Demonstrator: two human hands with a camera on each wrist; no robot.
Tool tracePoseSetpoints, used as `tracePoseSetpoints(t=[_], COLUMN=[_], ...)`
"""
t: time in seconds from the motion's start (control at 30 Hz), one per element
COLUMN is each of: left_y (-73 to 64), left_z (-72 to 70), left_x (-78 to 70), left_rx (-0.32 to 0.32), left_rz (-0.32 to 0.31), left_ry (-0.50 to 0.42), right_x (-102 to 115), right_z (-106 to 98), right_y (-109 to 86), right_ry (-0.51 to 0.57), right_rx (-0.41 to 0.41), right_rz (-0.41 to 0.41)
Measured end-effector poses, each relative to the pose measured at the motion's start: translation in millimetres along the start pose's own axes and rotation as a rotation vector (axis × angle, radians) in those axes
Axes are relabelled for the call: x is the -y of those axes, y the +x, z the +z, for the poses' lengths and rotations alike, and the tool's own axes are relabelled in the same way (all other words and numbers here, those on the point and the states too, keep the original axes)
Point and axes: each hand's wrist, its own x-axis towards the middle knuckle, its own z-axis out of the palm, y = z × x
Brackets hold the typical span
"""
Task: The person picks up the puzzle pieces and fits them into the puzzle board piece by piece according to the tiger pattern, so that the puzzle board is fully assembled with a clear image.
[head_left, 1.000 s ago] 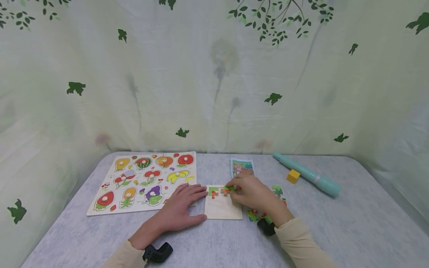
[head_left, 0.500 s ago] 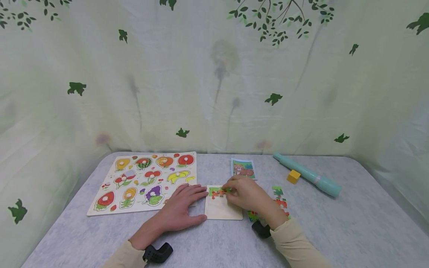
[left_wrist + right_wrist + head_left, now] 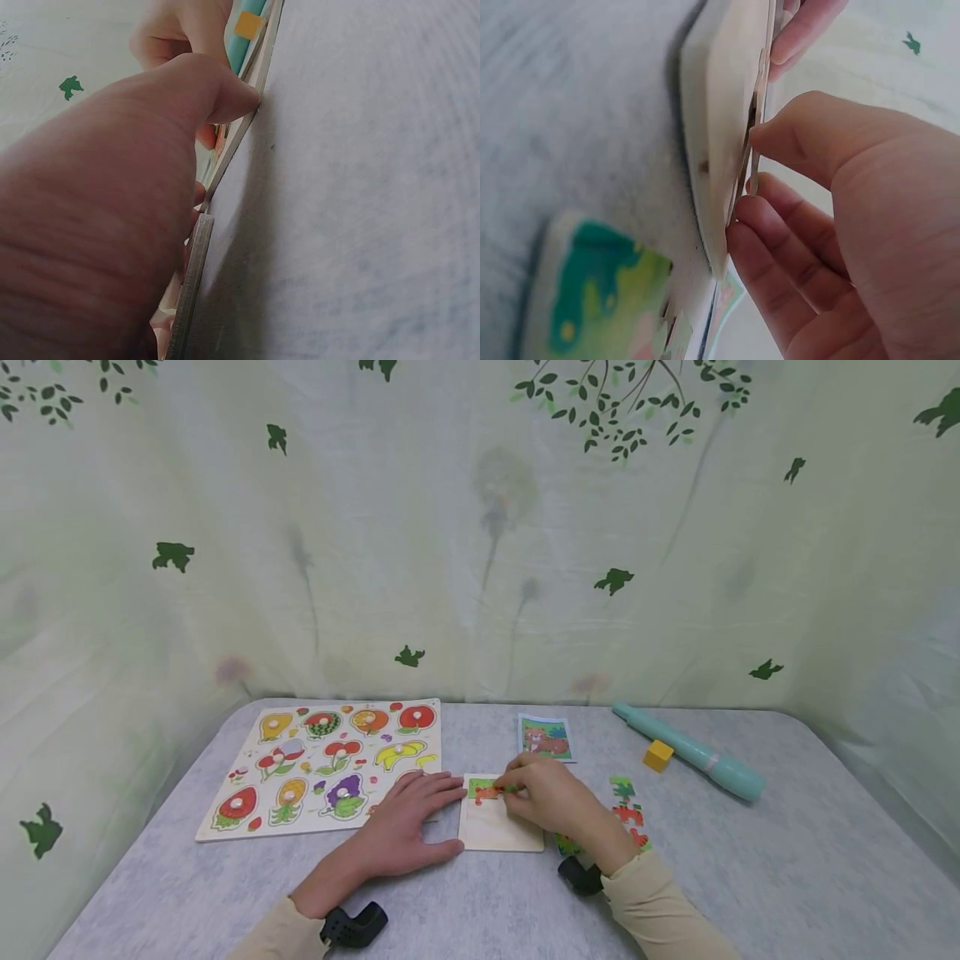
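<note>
A small square wooden puzzle tray (image 3: 498,828) lies in front of me, with a green and orange jigsaw piece (image 3: 482,788) in its far left corner. My right hand (image 3: 558,793) pinches another jigsaw piece (image 3: 754,169) between thumb and fingers at the tray's far edge, right beside the first one. In the right wrist view this piece sits slightly tilted close over the tray. My left hand (image 3: 401,831) lies with straight fingers, fingertips and thumb at the tray's left edge, its palm next to the fruit board. The right hand partly hides the tray's far right corner.
The large fruit peg board (image 3: 258,768) is at the left. Several loose jigsaw pieces (image 3: 627,814) lie right of the tray, partly behind my right forearm. A bear picture card (image 3: 546,740) lies beyond the tray; a yellow cube (image 3: 657,756) and a teal tube (image 3: 697,756) are farther right.
My right hand has moved left and slightly nearer with its jigsaw piece, bringing it against the corner piece. More of the picture card and loose pieces shows. The left hand stays put.
</note>
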Motion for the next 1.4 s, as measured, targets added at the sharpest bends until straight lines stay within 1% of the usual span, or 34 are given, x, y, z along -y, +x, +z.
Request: tracePoseSetpoints(t=[0.3,0.6,1.1,1.23,1.4], left_y=[0.2,0.1,3.5,3.2,1.3], left_z=[-0.6,0.0,-3.2,-3.1,-0.6], left_x=[-0.9,-1.2,-3.1,-3.4,-1.8], left_rx=[-0.003,-0.001,0.001,-0.003,0.007], left_rz=[0.004,-0.001,0.004,0.009,-0.008], left_ry=[-0.002,-0.006,0.0,-0.006,-0.009], right_x=[0.4,0.2,0.5,0.5,0.9], right_z=[1.2,3.1,1.2,-1.1,-4.9], right_y=[0.0,0.3,-0.1,-0.3,-0.9], right_ry=[-0.038,-0.018,-0.045,-0.029,0.023], right_rx=[-0.005,-0.017,-0.03,-0.009,0.041], right_rz=[-0.037,-0.06,-0.044,-0.039,-0.024])
